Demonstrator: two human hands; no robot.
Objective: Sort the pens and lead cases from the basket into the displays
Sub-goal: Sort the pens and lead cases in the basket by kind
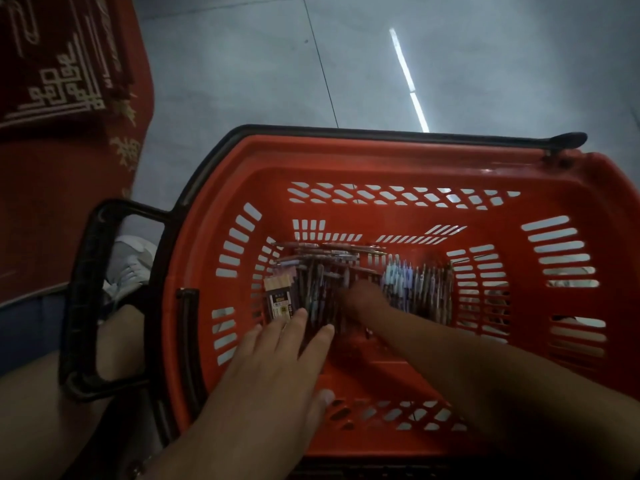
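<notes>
1. A red plastic shopping basket (398, 161) with slotted walls stands on a grey tiled floor (242, 64), seen from above by the person bending over it
2. A heap of pens (322, 271) lies on the basket's bottom toward the left, some crosswise along the far edge and others pointing toward the viewer
3. A second group of pens (415, 285), pale blue, purple and brown, lies side by side just to the right of the heap
4. Flat lead cases (278, 296), with a dark label and pale tops, lie at the left end of the heap, against the left wall
5. The left hand (273, 368) reaches into the basket with its fingers straight and spread, fingertips resting on the near ends of the pens and touching a lead case; it grips nothing
6. The right hand (363, 299) reaches in from the right and lies over the pens between the two groups; it is dim and blurred, so I cannot tell whether its fingers hold anything
7. A black handle (83, 289) juts from the basket's left side, over a bare knee and a pale shoe (133, 261)
8. A red display with gold patterns (52, 81) stands at the upper left
</notes>
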